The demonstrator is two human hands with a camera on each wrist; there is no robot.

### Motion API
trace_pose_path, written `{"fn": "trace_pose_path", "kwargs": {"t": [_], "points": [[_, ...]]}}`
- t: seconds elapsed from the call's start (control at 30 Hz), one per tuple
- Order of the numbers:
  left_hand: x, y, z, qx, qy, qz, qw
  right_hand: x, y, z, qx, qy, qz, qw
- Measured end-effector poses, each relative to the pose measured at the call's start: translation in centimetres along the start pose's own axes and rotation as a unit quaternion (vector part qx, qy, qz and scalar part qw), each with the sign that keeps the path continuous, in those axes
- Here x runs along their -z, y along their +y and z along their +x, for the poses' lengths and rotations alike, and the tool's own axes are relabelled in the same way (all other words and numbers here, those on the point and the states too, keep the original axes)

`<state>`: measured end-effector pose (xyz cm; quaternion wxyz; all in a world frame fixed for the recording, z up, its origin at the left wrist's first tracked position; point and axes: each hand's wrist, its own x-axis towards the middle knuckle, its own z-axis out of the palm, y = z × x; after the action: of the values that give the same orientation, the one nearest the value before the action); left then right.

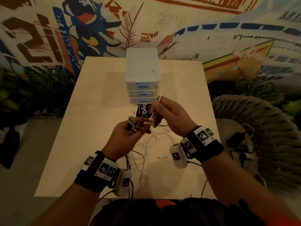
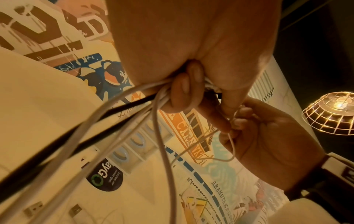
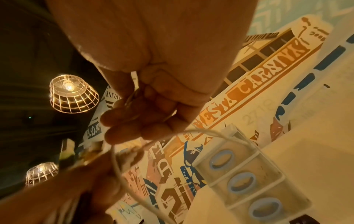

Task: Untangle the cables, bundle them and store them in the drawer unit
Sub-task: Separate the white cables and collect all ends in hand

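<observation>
A white drawer unit [image 1: 142,75] with three blue-handled drawers, all pushed in, stands at the table's middle back; it also shows as the drawer unit [image 2: 134,145] and the drawer unit [image 3: 247,180]. My left hand [image 1: 138,128] grips a bunch of cable ends, with plugs [image 1: 131,121] sticking up. Its fingers [image 2: 182,94] curl round white and black cables [image 2: 122,115]. My right hand [image 1: 156,110] pinches a thin white cable [image 1: 160,97], raised in front of the drawers. That cable [image 3: 114,160] loops below its fingers [image 3: 122,121]. Tangled white cables [image 1: 146,144] trail onto the table.
A purple packet [image 1: 144,110] lies just in front of the drawer unit. The beige table [image 1: 91,128] meets a painted wall at the back. At the right, a woven seat [image 1: 260,115] holds black cables [image 1: 239,144]. Two USB plugs [image 2: 33,209] lie on the table.
</observation>
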<state>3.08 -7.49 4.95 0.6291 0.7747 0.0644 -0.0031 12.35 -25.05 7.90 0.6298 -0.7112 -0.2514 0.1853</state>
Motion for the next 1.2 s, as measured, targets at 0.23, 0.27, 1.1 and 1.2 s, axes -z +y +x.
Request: {"fn": "trace_pose_path", "kwargs": {"t": [0.23,0.27,1.1,1.2], "points": [[0.1,0.0,-0.4,0.003,-0.015,0.031,0.999,-1.6,1.0,-0.9,-0.013,0.018,-0.041,0.999],[0.1,0.0,-0.5,0.007,-0.014,0.039,0.999,-1.9,1.1,-1.1,-0.013,0.011,-0.052,0.999],[5.2,3.2,-2.9,-0.029,0.052,0.001,0.998,-3.4,2.0,-7.7,0.005,0.134,0.027,0.991],[6.5,3.0,-2.9,-0.012,0.089,-0.055,0.994,-1.1,3.3,-9.5,-0.02,0.226,0.025,0.974]]}}
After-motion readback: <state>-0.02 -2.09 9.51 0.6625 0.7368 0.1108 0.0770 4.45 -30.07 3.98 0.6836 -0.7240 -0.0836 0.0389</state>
